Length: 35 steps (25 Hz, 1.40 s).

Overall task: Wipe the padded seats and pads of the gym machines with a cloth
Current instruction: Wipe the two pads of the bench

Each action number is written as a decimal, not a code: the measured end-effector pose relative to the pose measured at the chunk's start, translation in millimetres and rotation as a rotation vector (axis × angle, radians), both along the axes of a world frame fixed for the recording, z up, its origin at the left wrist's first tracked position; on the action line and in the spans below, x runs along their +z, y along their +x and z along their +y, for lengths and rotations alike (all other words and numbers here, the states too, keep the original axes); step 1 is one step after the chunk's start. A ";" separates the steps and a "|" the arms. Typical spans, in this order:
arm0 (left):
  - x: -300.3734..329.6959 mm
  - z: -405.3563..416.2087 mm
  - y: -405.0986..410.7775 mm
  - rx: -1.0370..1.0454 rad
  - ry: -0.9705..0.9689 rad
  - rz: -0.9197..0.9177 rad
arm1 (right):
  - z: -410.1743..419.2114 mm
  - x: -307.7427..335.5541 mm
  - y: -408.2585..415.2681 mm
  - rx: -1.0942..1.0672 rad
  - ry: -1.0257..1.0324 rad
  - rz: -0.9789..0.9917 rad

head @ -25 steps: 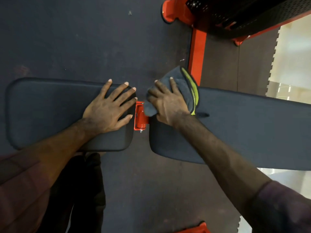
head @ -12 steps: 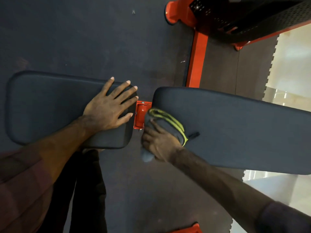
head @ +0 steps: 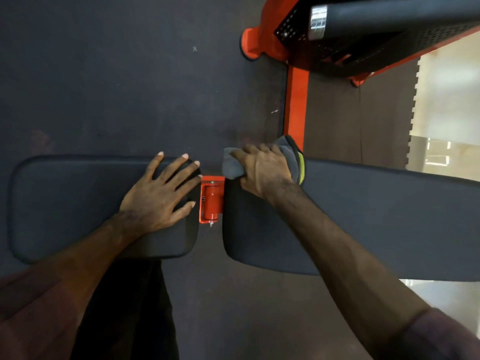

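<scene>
You are pressing the grey cloth (head: 262, 159) onto the far corner of the long back pad (head: 363, 219) with your right hand (head: 262, 172), its fingers curling round the bunched fabric, while your left hand (head: 161, 196) is lying flat on the seat pad (head: 65, 203), fingers spread and straight. Keeping the cloth flattened under the palm and overlapping each pass toward the near edge should be covering this end by the orange hinge (head: 211, 198) evenly.

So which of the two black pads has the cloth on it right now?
The long pad on the right: the right hand grips the grey cloth at its far corner. The shorter pad bears only the left hand.
</scene>
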<state>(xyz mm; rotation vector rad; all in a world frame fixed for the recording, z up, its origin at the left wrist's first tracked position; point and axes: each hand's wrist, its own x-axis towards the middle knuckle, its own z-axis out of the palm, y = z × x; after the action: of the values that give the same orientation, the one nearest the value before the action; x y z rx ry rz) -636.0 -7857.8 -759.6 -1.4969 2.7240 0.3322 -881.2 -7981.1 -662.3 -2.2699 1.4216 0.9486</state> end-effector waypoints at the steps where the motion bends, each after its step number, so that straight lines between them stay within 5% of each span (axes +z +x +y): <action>1: 1.2 0.4 -1.0 -0.003 0.007 0.004 | 0.4 13.6 -17.8 -0.047 -0.035 0.001; 5: 14.0 -9.9 -4.0 0.047 0.116 0.022 | -12.2 64.4 -81.4 -0.183 -0.093 0.080; 14: 43.1 -89.9 -78.4 0.105 0.363 0.259 | -26.0 47.9 -52.9 -0.220 0.014 0.012; 22: 83.9 -114.8 -174.7 0.027 0.518 0.388 | -19.1 107.5 -157.6 -0.529 -0.230 0.107; 28: 93.8 -120.8 -207.8 0.017 0.510 0.360 | -21.5 108.8 -165.9 -0.396 -0.187 -0.040; 35: 125.8 -125.6 -268.1 -0.041 0.426 0.371 | -10.1 153.2 -267.2 -0.665 -0.488 0.106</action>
<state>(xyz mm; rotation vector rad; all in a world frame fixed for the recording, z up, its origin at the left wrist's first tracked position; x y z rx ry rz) -904.1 -7983.4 -633.7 -1.3664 2.6775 1.2082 -1148.4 -7991.1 -509.1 -1.7912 2.4450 0.5454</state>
